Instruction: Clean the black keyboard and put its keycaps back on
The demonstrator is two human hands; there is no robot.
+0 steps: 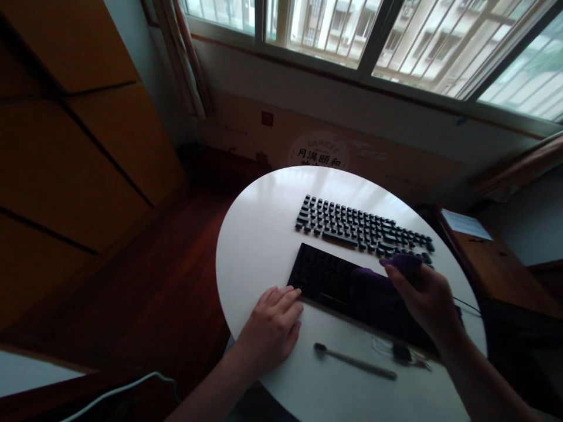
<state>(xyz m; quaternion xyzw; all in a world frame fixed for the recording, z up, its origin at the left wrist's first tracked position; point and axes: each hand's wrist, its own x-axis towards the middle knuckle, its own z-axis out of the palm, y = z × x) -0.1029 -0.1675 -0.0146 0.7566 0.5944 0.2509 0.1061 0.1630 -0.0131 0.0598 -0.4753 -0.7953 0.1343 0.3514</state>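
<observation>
A black keyboard base without keycaps lies slantwise on the white table. My left hand rests at its near left corner, fingers stretched out and fingertips touching the edge, gripping nothing. Above the right part of the base, my right hand is closed on a purple cloth; part of the cloth hangs down over the base. Behind the base, loose black keycaps are laid out in keyboard order. A toothbrush-like brush lies in front, beside a small wire tool with a black part.
The round white table has its curved edge close to my left forearm. A thin black cable runs off to the right. A wooden desk with a paper stands at the right, wooden cabinets at the left, and windows ahead.
</observation>
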